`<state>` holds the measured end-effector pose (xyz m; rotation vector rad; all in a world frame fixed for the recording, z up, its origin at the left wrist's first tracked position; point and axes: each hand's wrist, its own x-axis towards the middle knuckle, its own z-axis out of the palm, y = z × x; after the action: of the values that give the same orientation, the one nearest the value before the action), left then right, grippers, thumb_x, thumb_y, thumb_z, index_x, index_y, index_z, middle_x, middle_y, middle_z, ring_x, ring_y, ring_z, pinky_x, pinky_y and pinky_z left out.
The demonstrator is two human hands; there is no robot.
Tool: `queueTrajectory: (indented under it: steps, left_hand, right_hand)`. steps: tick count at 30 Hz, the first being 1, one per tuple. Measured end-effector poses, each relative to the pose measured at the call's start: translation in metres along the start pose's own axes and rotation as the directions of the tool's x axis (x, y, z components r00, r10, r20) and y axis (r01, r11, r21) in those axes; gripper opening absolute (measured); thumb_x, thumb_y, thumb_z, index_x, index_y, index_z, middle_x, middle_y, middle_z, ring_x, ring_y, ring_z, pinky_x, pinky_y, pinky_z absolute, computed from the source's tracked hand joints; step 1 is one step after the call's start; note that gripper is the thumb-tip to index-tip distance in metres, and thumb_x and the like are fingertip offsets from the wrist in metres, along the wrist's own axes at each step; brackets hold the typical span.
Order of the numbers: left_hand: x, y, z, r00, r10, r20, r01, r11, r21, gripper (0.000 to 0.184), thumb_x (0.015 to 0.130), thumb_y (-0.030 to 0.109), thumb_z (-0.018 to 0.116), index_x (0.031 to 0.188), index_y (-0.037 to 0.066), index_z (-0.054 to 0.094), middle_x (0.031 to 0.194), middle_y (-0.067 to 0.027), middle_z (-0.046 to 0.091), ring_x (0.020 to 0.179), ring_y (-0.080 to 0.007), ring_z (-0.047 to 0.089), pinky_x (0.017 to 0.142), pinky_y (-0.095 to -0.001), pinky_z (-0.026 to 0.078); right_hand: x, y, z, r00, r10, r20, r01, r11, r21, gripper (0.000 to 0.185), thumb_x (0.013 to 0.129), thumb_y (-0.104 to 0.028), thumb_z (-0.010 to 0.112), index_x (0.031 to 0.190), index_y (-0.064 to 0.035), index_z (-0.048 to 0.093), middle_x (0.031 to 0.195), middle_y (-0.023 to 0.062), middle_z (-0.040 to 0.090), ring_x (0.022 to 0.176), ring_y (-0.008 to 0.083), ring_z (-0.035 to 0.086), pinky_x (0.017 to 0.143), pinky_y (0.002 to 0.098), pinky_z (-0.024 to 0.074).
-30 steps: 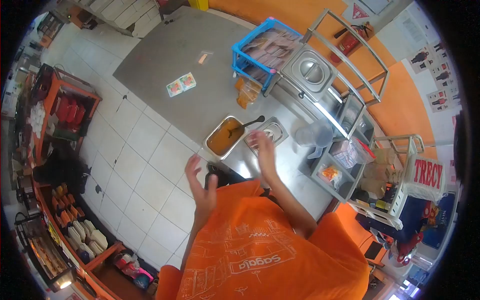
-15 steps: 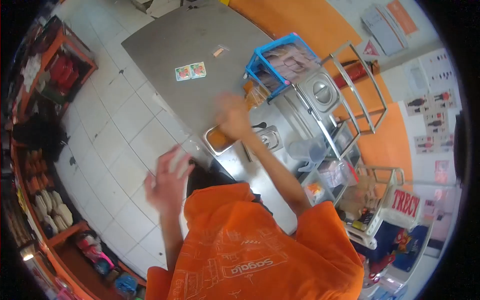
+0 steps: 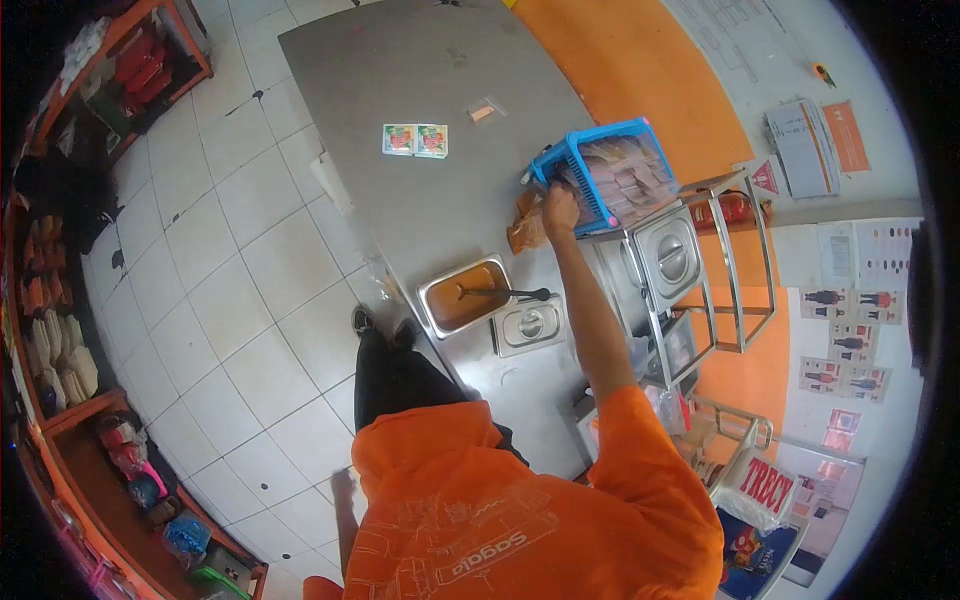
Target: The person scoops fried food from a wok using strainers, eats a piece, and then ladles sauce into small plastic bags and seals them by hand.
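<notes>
My right hand [image 3: 561, 211] reaches to the near side of the blue basket [image 3: 577, 165], which holds many small packets [image 3: 625, 180]. Its fingers are hidden at the basket's edge, beside a plastic bag with orange-brown contents [image 3: 525, 225]. Of my left arm, only the forearm [image 3: 346, 515] shows low beside the orange shirt; the hand itself cannot be made out. On the steel counter stands a metal pan of orange-brown sauce [image 3: 462, 303] with a black ladle [image 3: 515, 293] lying across it. Touching its right side is a small steel lid [image 3: 530, 325].
Two printed sachets [image 3: 415, 140] and a small clear packet [image 3: 483, 110] lie on the grey table [image 3: 380, 60]. A lidded steel container [image 3: 668, 255] and a metal rack [image 3: 768, 270] stand at the right. Orange shelves [image 3: 80, 430] line the left side.
My right hand has moved from above the sauce pan to the blue basket. My left hand has dropped from in front of me to low beside the body. The view has shifted.
</notes>
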<state>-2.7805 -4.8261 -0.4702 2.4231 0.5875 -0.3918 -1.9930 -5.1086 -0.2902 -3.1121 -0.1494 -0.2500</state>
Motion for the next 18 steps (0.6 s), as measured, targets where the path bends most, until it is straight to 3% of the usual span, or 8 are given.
queueTrajectory:
  steps: [1,2,3,5,8,11,14,18]
  left_hand:
    - [-0.009,0.015,0.002,0.929,-0.22,0.298,0.203,0.975,0.087,0.02,0.06,0.007,0.064,0.079,0.004,0.059,0.073,-0.0104,0.059,0.071,-0.0307,0.057,0.064,-0.0413,0.046]
    - [-0.029,-0.001,0.048,0.814,-0.259,0.52,0.122,0.951,0.284,0.011,0.073,0.009,0.059,0.082,0.003,0.059,0.076,-0.012,0.06,0.076,-0.0278,0.059,0.063,-0.0392,0.046]
    - [-0.031,0.015,0.03,0.796,-0.356,0.489,0.323,0.934,0.154,0.011,0.074,0.009,0.058,0.082,0.003,0.059,0.077,-0.0118,0.06,0.076,-0.0273,0.059,0.063,-0.0387,0.046]
    - [-0.02,0.032,0.013,0.807,-0.398,0.436,0.431,0.902,0.026,0.011,0.076,0.01,0.057,0.083,0.003,0.06,0.077,-0.0115,0.06,0.076,-0.0262,0.059,0.062,-0.0378,0.046]
    - [0.001,0.043,-0.001,0.855,-0.385,0.346,0.444,0.89,-0.106,0.011,0.078,0.012,0.056,0.085,0.004,0.06,0.079,-0.0111,0.061,0.076,-0.0246,0.059,0.061,-0.0364,0.046]
    - [0.038,0.051,-0.016,0.928,-0.349,0.132,0.373,0.865,-0.336,0.012,0.081,0.013,0.055,0.086,0.004,0.06,0.08,-0.0106,0.061,0.075,-0.0229,0.06,0.06,-0.0349,0.045]
    - [0.076,0.063,-0.045,0.903,-0.429,0.025,0.355,0.712,-0.605,0.013,0.084,0.015,0.053,0.088,0.005,0.06,0.082,-0.0102,0.061,0.075,-0.0213,0.06,0.058,-0.0335,0.045]
    - [0.11,0.097,-0.117,0.762,-0.599,0.246,0.567,0.434,-0.7,0.017,0.086,0.016,0.052,0.098,0.006,0.057,0.089,-0.0039,0.057,0.076,-0.014,0.059,0.057,-0.0256,0.044]
  right_hand:
    - [-0.001,-0.003,-0.004,1.0,0.013,-0.018,-0.012,1.0,0.021,0.012,0.08,-0.008,0.053,0.09,-0.0052,0.059,0.085,0.0186,0.064,0.079,0.0366,0.064,0.069,0.0452,0.0519]
    - [-0.005,-0.003,-0.007,0.999,0.028,-0.035,-0.027,0.999,0.042,0.011,0.08,-0.009,0.054,0.089,-0.0051,0.059,0.084,0.0187,0.064,0.078,0.0366,0.064,0.068,0.0453,0.0517]
    - [-0.009,0.0,-0.007,0.993,0.09,-0.08,-0.076,0.985,0.154,0.01,0.079,-0.009,0.055,0.087,-0.0049,0.06,0.083,0.0189,0.064,0.078,0.0359,0.064,0.068,0.0449,0.0513]
    - [-0.009,0.002,-0.008,0.962,0.222,-0.16,-0.147,0.912,0.383,0.01,0.077,-0.009,0.057,0.083,-0.0043,0.062,0.08,0.0192,0.065,0.076,0.0345,0.065,0.067,0.0443,0.0503]
    - [-0.007,0.022,0.017,0.962,0.262,-0.08,-0.206,0.883,0.422,0.01,0.074,-0.01,0.061,0.081,-0.0033,0.065,0.076,0.0195,0.065,0.073,0.034,0.065,0.067,0.0428,0.0492]
    - [-0.004,0.023,0.02,0.987,0.154,0.046,-0.132,0.616,0.776,0.014,0.074,-0.009,0.061,0.085,-0.0028,0.065,0.071,0.0179,0.065,0.069,0.0357,0.064,0.067,0.042,0.049]
    - [-0.007,0.023,0.013,0.978,0.206,0.03,-0.165,0.68,0.715,0.016,0.075,-0.012,0.061,0.087,-0.0025,0.065,0.078,0.018,0.066,0.075,0.0363,0.063,0.07,0.0414,0.0487]
    - [-0.006,0.035,0.038,0.948,0.317,0.023,-0.273,0.775,0.57,0.016,0.076,-0.012,0.06,0.088,-0.0026,0.064,0.087,0.0191,0.065,0.086,0.0345,0.062,0.077,0.0413,0.0472]
